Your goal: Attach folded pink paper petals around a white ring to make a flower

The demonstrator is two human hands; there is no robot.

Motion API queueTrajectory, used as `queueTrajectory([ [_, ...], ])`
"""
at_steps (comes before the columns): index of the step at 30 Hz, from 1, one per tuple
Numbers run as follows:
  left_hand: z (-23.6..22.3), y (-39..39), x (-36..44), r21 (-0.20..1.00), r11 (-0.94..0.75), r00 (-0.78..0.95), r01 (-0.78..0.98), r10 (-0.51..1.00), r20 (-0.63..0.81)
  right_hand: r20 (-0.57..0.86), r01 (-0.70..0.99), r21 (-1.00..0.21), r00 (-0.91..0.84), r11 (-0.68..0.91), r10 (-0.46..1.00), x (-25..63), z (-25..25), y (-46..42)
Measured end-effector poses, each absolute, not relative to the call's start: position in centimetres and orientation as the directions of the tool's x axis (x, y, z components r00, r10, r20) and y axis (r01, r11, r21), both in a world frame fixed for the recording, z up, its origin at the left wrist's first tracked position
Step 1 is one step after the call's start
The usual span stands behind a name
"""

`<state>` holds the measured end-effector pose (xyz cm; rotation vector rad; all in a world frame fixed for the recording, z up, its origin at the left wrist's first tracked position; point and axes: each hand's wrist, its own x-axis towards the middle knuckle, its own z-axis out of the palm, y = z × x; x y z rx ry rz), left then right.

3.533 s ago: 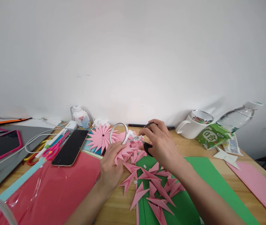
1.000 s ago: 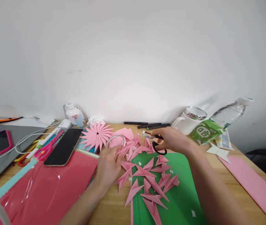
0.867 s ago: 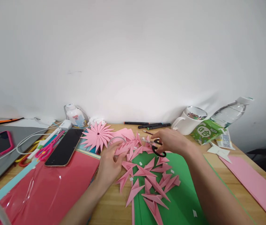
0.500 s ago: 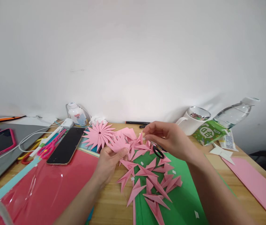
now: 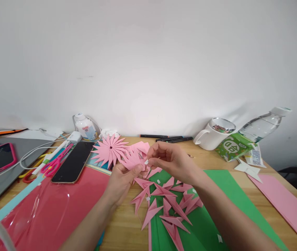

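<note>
Between the thumb and fingers of my left hand (image 5: 123, 179) is a fan-like assembly of folded pink paper (image 5: 132, 161), its points spread upward. My right hand (image 5: 170, 161) pinches a small white piece (image 5: 146, 162), perhaps tape or paper, close to the assembly's right edge. Under and in front of my hands, several loose pink folded paper pieces (image 5: 165, 191) lie on green paper sheets (image 5: 219, 209). Just behind my left hand rests a round pink paper star (image 5: 111, 147) with many points and a small dark hole in its centre.
Left are a black phone (image 5: 73, 162), pink scissors (image 5: 55, 164) and red sheets in clear plastic (image 5: 67, 205). Along the wall stand a white bottle (image 5: 85, 127), black pens (image 5: 174, 139), a white mug (image 5: 213, 135) and a water bottle (image 5: 263, 123). Pink paper strips (image 5: 281, 205) lie right.
My right hand has moved left and slightly down, bringing the small white piece beside the pink assembly. The pens behind it show more fully. My left hand has stayed almost still.
</note>
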<state>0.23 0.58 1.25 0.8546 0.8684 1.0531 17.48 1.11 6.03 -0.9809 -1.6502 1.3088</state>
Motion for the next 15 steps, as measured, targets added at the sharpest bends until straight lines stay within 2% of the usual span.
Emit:
queueTrajectory([
  [2,1.4,0.5,0.4,0.892,0.269,0.265,-0.364,0.948,-0.178,0.145,0.139,-0.969,-0.358,0.206,0.922,17.2,5.9,1.0],
  [7,1.7,0.4,0.6,0.867,0.275,0.253,-0.417,0.951,-0.180,0.313,0.343,-0.860,-0.231,0.378,0.921,16.5,5.4,0.7],
  [11,1.5,0.5,0.4,0.884,0.278,0.154,-0.377,0.959,-0.236,0.388,0.433,-0.789,-0.200,0.436,0.900,17.2,5.0,1.4],
  [13,1.2,0.7,0.2,0.898,0.271,0.071,-0.347,0.962,-0.263,0.384,0.539,-0.726,-0.196,0.426,0.902,18.1,4.7,2.1],
  [15,0.9,1.0,0.1,0.909,0.238,-0.017,-0.344,0.966,-0.259,0.291,0.695,-0.612,-0.246,0.378,0.924,18.9,4.5,2.7],
])
